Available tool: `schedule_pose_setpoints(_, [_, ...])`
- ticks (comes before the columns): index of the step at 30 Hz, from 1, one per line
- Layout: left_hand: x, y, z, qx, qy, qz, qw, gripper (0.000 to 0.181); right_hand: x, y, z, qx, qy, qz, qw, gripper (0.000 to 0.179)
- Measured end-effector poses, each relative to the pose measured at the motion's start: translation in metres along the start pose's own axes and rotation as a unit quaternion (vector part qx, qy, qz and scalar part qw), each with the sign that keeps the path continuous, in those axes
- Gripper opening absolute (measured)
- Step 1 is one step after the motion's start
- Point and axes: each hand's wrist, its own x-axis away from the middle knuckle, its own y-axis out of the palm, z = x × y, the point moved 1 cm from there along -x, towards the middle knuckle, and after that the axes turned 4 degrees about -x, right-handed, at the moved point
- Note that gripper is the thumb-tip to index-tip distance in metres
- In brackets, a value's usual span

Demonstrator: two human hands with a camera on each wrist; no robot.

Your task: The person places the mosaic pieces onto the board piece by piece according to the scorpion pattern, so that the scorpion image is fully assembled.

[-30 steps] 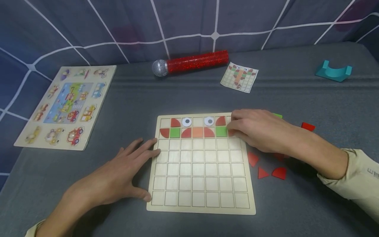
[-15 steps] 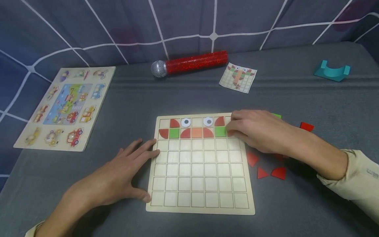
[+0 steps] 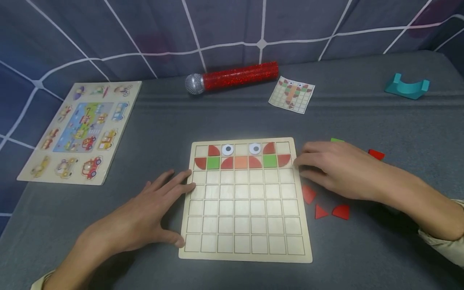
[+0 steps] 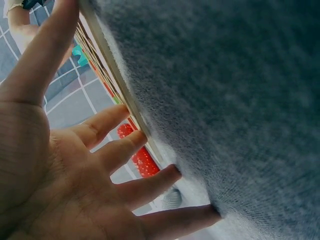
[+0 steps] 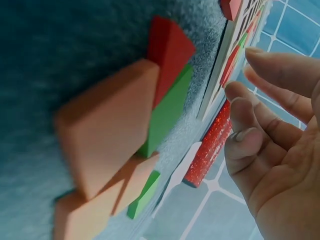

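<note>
A wooden grid board [image 3: 245, 213] lies flat on the grey cloth. Its two far rows bear red quarter-round tiles [image 3: 284, 160], green square tiles [image 3: 270, 161], an orange square tile [image 3: 241, 162] and round eye tiles [image 3: 255, 149]. My left hand [image 3: 134, 219] spreads its straight fingers, with fingertips and thumb resting at the board's left edge. Just off the right edge, my right hand [image 3: 337, 171] hovers near the far rows with loosely bent fingers. In the right wrist view, nothing shows between its fingertips [image 5: 255, 52].
Loose red pieces [image 3: 341, 212] lie right of the board; orange blocks [image 5: 110, 125] and green ones [image 5: 167, 115] lie under the right hand. Farther back are a red microphone [image 3: 241, 76], a pattern card [image 3: 291, 96], a teal stand [image 3: 407, 87] and, left, a picture puzzle [image 3: 77, 133].
My right hand has let go of a red quarter-round tile, now showing at the right end of the second row, and moved right off the board. The left hand stays put.
</note>
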Motion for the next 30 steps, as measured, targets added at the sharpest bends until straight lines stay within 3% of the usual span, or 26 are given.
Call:
schedule_pose_setpoints(9, [0.001,-0.001,-0.001,0.009,0.002,-0.003,1.0000,0.110,0.026,0.000,0.003,0.020,0.012,-0.018,0.9995,0.035])
schedule_pose_setpoints(18, [0.001,0.000,-0.001,0.008,0.007,-0.001,0.9999,0.111,0.048,-0.001,0.020,0.048,0.097,-0.051,0.9929,0.040])
schedule_pose_setpoints(30, [-0.001,-0.001,0.000,0.005,0.003,-0.005,1.0000,0.111,0.053,-0.002,0.027,0.039,0.092,-0.049,0.9937,0.037])
